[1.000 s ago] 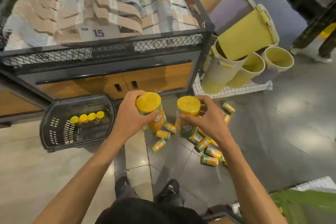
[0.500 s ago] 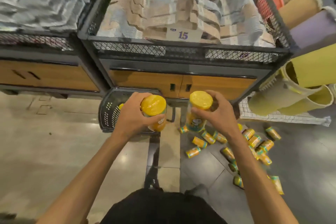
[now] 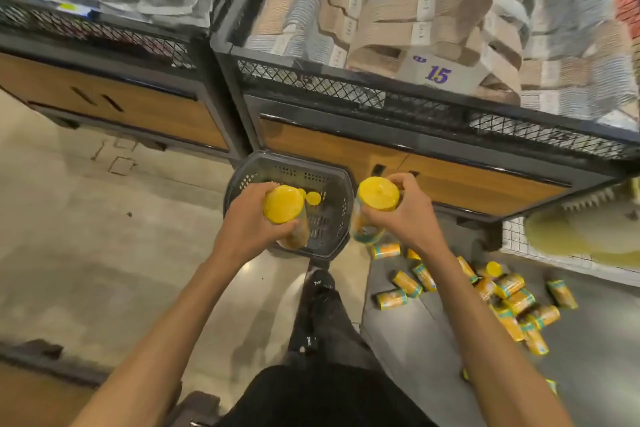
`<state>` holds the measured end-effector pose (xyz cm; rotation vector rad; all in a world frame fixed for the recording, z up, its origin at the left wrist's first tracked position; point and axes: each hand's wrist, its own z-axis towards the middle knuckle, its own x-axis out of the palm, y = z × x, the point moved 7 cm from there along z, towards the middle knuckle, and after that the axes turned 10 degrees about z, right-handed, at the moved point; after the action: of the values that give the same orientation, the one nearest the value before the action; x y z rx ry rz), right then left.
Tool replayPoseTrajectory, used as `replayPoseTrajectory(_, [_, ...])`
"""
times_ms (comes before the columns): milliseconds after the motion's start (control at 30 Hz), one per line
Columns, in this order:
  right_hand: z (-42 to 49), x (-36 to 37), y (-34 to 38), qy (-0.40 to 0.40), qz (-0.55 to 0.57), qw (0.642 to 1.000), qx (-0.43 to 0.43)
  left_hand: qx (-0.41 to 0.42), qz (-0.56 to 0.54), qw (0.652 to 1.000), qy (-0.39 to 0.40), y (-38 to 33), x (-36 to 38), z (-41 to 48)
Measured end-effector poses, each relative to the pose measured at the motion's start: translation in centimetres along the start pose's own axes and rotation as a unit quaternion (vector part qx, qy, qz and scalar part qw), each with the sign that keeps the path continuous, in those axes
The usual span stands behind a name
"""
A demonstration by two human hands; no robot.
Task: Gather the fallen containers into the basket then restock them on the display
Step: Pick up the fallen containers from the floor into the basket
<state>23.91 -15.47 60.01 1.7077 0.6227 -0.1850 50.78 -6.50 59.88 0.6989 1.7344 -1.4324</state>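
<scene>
Head view: left hand (image 3: pixel 247 222), right hand (image 3: pixel 414 218) grip containers (image 3: pixel 283 207).

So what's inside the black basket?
One yellow lid shows inside the basket, maybe a second beside it. The left hand and the container it holds hide much of the inside.
</scene>
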Motion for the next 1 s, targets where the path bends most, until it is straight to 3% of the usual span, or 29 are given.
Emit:
replayPoseTrajectory(233, [9.1, 5.0, -4.0, 0.056, -0.064, 0.996, 0.039, -0.065, 0.03, 0.997, 0.017, 4.7, 2.0, 6.9])
replayPoseTrajectory(567, [18.3, 13.1, -11.9, 0.066, -0.144, 0.982, 0.101, -0.11, 0.076, 0.983, 0.127, 16.2, 10.7, 14.6])
replayPoseTrajectory(867, [24.5, 22.7, -25.4, 0.069, -0.219, 0.961, 0.154, -0.074, 0.142, 0.963, 0.215, 29.9, 23.9, 21.1])
replayPoseTrajectory(1000, [27.6, 26.4, -31.0, 0.063, -0.231, 0.963, 0.12, -0.05, 0.156, 0.961, 0.224, 35.1, 30.1, 23.6])
